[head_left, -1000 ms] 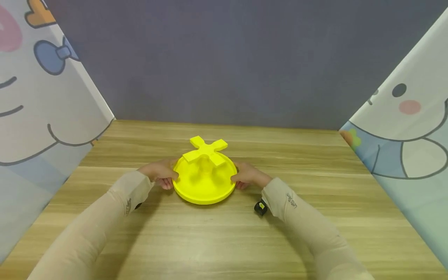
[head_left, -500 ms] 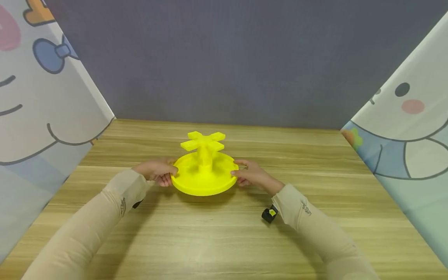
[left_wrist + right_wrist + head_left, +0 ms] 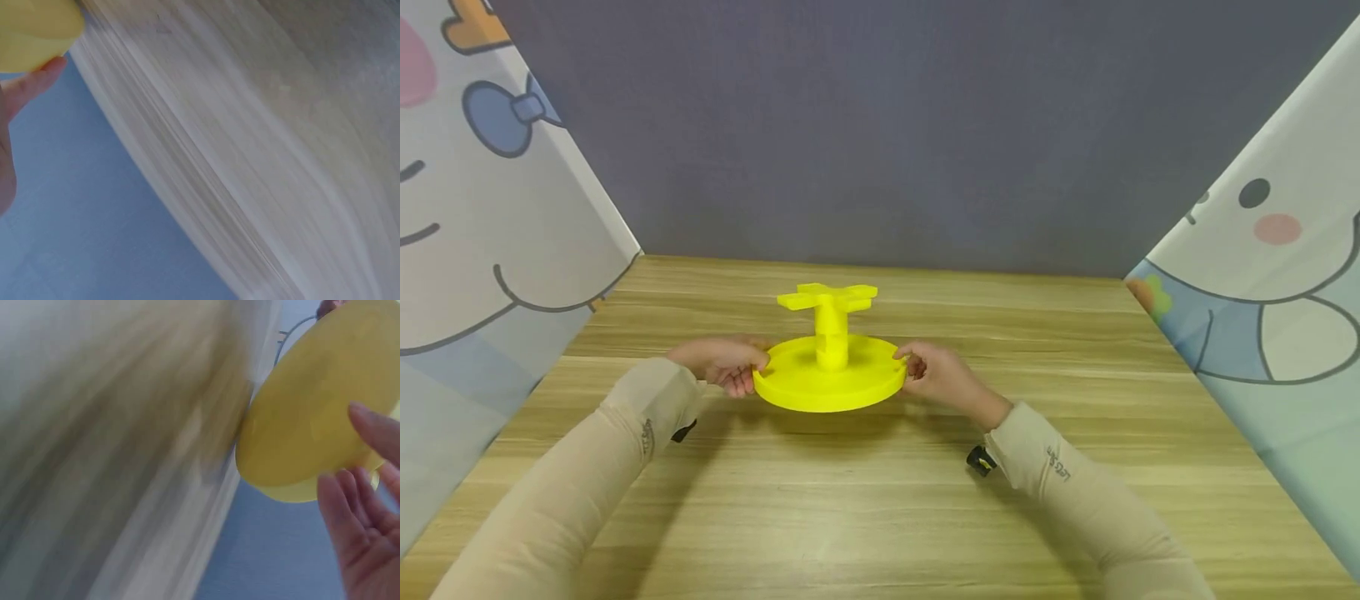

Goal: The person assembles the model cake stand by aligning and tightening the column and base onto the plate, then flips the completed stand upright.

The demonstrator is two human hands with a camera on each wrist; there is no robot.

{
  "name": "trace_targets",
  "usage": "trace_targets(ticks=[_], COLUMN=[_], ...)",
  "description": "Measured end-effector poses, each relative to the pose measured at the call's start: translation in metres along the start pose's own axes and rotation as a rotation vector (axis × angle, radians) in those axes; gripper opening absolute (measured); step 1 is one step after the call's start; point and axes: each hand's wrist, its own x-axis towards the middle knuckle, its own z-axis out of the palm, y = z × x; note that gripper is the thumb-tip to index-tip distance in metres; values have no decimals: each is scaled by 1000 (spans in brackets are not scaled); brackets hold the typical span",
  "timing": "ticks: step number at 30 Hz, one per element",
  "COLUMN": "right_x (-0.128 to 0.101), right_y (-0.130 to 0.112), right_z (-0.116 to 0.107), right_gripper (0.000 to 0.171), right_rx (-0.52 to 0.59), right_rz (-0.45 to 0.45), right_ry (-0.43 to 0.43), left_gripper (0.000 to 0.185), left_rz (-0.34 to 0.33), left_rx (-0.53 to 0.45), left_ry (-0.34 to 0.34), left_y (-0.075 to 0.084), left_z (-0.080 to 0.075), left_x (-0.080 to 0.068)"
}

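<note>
A bright yellow round stand (image 3: 808, 387) is held off the table in the head view, its low-rimmed disc facing up. From the disc's middle rises a post (image 3: 831, 333), topped by a flat cross (image 3: 827, 297). My left hand (image 3: 718, 360) grips the left rim, thumb on top and fingers below. At the right rim, my right hand (image 3: 947, 382) pinches the edge. The right wrist view shows the disc's smooth underside (image 3: 312, 425) between table and right hand (image 3: 369, 544). Only part of the left hand (image 3: 31, 87) appears in the left wrist view.
The wood-grain table (image 3: 850, 517) lies under both arms. A dark grey panel (image 3: 880, 133) closes off the back. Cartoon-printed panels stand at the left (image 3: 535, 250) and right (image 3: 1300, 333). Black wrist devices (image 3: 981, 461) show beneath the cuffs.
The stand has tipped from leaning toward the head camera to nearly level, showing its post from the side. Both hands have shifted slightly left with it lately, still holding the rim.
</note>
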Motion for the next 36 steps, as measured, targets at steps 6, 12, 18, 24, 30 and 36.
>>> trace_targets(ticks=[6, 12, 18, 24, 30, 36], right_x=[0, 3, 8, 11, 10, 11], right_y=[-1, 0, 4, 8, 10, 10], right_z=[0, -1, -3, -3, -3, -5], right_gripper=[33, 37, 34, 34, 31, 27], right_rx=[-153, -136, -90, -47, 67, 145], right_rz=[-362, -559, -586, -522, -395, -252], right_ry=[183, 244, 274, 300, 321, 343], left_gripper=[66, 70, 61, 49, 46, 53], left_rz=[-8, 21, 97, 353, 559, 650], left_rx=[10, -22, -82, -33, 143, 166], left_ry=[-11, -44, -18, 211, 416, 532], left_y=[-2, -5, -11, -28, -28, -24], left_z=[-2, -4, -8, -11, -4, 9], left_x=[-5, -6, -10, -22, -31, -26])
